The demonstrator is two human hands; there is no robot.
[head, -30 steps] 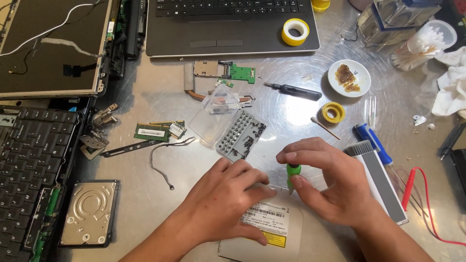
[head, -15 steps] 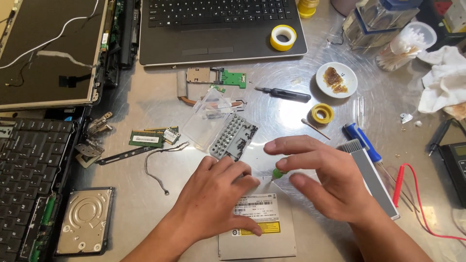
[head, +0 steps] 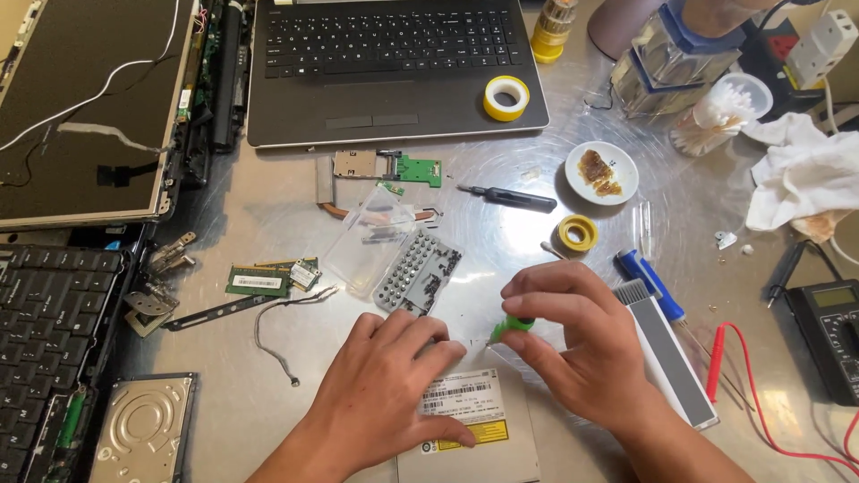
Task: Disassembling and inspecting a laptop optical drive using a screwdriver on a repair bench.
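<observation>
A flat silver optical drive (head: 479, 429) with a white and yellow label lies at the near edge of the metal table. My left hand (head: 380, 389) presses flat on its left part, fingers spread. My right hand (head: 573, 344) pinches the green handle of a small screwdriver (head: 512, 326) between thumb and fingertips, upright over the drive's far edge. The screwdriver's tip is hidden behind my fingers.
A grey bit holder (head: 418, 273) and clear lid (head: 371, 240) lie just beyond my hands. A laptop base (head: 385, 67), yellow tape rolls (head: 506, 97), black screwdriver (head: 510, 197), small dish (head: 601, 172), hard drive (head: 143, 429), screen panel (head: 85, 107), keyboard (head: 45, 331) and multimeter (head: 832, 335) surround them.
Both hands have stayed on the drive. The fingers of my right hand have shifted around the green screwdriver handle. The camera view has tilted slightly.
</observation>
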